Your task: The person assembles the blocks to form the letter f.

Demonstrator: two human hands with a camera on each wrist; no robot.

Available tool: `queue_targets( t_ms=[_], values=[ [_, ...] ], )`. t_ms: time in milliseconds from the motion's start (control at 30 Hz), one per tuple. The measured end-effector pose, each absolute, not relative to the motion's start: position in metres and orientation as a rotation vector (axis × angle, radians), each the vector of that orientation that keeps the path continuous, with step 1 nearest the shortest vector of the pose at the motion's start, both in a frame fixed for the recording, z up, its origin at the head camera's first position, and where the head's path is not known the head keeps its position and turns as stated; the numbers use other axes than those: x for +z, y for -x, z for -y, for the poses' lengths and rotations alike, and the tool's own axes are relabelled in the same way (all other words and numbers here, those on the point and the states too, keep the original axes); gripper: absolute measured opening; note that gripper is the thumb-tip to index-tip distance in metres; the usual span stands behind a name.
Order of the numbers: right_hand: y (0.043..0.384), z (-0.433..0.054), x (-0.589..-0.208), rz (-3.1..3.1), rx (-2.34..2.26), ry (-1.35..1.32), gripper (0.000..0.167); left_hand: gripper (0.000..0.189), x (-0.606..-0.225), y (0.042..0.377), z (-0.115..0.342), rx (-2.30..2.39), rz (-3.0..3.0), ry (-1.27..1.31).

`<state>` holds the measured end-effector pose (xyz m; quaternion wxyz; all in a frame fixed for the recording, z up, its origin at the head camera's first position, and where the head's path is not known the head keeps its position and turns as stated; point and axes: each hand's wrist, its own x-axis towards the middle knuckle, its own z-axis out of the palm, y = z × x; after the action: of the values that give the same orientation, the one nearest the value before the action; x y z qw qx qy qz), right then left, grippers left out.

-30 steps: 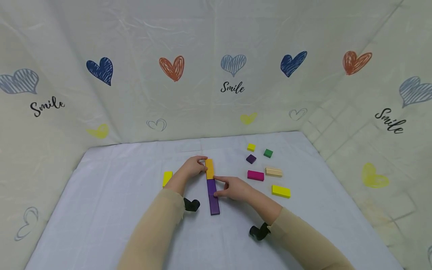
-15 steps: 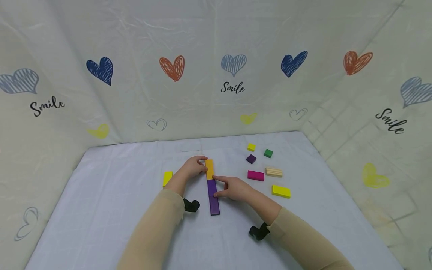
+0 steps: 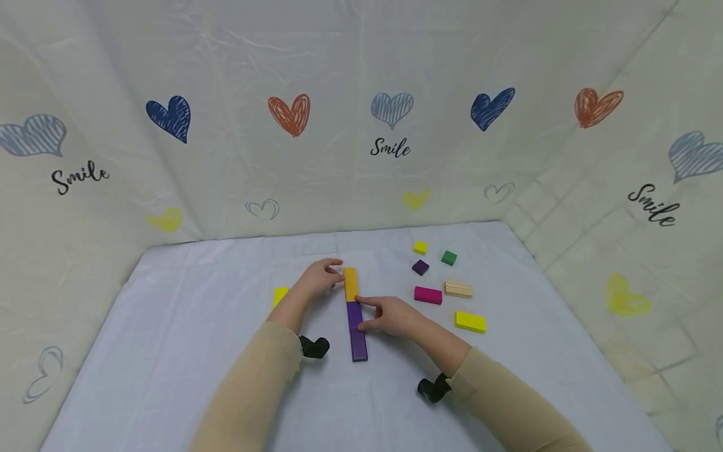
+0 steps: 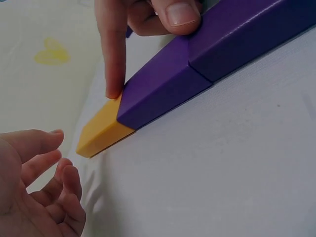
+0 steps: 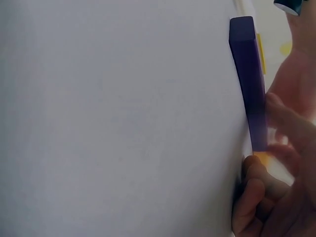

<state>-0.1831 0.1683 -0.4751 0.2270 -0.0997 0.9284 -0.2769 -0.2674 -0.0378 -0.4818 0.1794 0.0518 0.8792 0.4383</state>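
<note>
An orange block (image 3: 351, 284) and two purple blocks (image 3: 358, 344) lie end to end in one straight row on the white cloth. My left hand (image 3: 319, 278) is beside the far, orange end; in the left wrist view its fingers (image 4: 71, 180) are loosely bent and apart from the block, holding nothing. On the row's right side, my right hand (image 3: 395, 316) touches the blocks. Its straight index finger (image 4: 114, 74) rests by the seam between orange and purple, and its thumb rests near the joint of the two purple blocks. The other right fingers are folded under.
To the right lie a magenta block (image 3: 428, 295), a ridged wooden piece (image 3: 458, 289), a yellow block (image 3: 470, 322), and small yellow (image 3: 420, 248), green (image 3: 449, 258) and dark purple (image 3: 420, 267) pieces. Another yellow block (image 3: 280, 295) is partly behind the left forearm.
My left hand has let go of the orange block and drawn slightly back to the left. The right hand and the row stay in place.
</note>
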Motion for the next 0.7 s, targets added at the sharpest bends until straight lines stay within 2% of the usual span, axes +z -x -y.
queue_targets(
  t_ms=[333, 700],
  values=[
    [0.182, -0.167, -0.477, -2.554, -0.743, 0.280, 0.072, 0.047, -0.475, 0.258, 0.067, 1.269, -2.491, -0.133],
    [0.181, -0.168, -0.477, -2.558, -0.758, 0.283, 0.072, 0.048, -0.467, 0.236, 0.122, 1.200, -2.592, -0.085]
  ],
)
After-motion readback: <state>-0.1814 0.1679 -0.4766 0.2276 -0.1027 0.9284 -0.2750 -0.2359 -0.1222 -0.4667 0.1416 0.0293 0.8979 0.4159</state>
